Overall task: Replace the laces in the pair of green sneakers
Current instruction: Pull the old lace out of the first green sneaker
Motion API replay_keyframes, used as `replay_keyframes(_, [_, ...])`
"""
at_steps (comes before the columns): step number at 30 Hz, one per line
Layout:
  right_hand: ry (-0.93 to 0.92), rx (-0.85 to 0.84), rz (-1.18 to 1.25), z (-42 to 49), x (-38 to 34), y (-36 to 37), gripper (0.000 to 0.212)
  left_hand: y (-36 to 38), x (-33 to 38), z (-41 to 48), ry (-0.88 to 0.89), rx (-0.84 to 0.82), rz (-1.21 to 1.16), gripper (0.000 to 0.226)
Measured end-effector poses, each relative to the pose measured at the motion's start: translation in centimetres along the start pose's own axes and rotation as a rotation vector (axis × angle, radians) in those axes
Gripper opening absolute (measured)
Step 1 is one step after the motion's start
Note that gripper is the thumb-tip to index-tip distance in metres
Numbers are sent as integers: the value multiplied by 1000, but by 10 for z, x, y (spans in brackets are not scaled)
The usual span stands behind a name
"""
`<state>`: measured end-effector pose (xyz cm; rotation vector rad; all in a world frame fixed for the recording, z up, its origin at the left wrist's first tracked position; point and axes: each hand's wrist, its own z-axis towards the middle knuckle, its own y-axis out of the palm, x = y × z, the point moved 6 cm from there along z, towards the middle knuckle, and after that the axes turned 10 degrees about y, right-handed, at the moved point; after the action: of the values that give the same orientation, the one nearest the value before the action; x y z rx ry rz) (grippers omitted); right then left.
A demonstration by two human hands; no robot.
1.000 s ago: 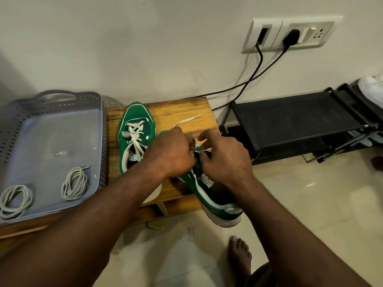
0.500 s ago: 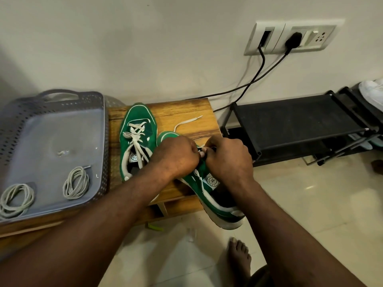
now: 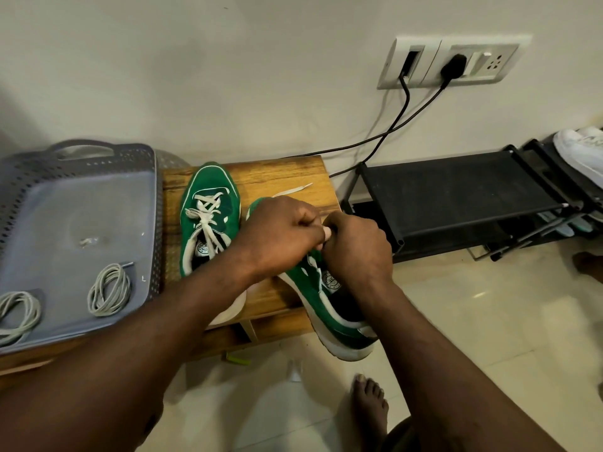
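White lace (image 3: pixel 293 190) — left hand (image 3: pixel 280 234), right hand (image 3: pixel 356 247) pinching

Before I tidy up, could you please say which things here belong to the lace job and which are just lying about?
Job: sneaker and its lace, worked by left hand and right hand; other sneaker; two coiled laces in grey tray.
Lying about: black rack, cables, white shoe.

- One camera only, worn on my head: wide-angle, facing forward and down.
- It looks from close above onto my left hand (image 3: pixel 280 234) and right hand (image 3: pixel 357 247) at the wooden bench (image 3: pixel 287 174).
- Wall (image 3: pixel 228 76) fills the top, floor tiles (image 3: pixel 489 321) the bottom.
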<state>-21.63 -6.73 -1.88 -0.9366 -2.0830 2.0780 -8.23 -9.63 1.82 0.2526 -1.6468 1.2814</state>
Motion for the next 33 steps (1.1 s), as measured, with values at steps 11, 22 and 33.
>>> replay_keyframes(11, [10, -3, 14, 1, 0, 2, 11, -7, 2, 0, 17, -63, 4, 28])
replay_keyframes(22, [83, 27, 78, 14, 16, 1, 15, -24, -11, 4, -86, 106, -260, 36])
replay_keyframes(33, [28, -6, 145, 4, 4, 8, 9, 15, -34, 3, -171, -95, 495, 13])
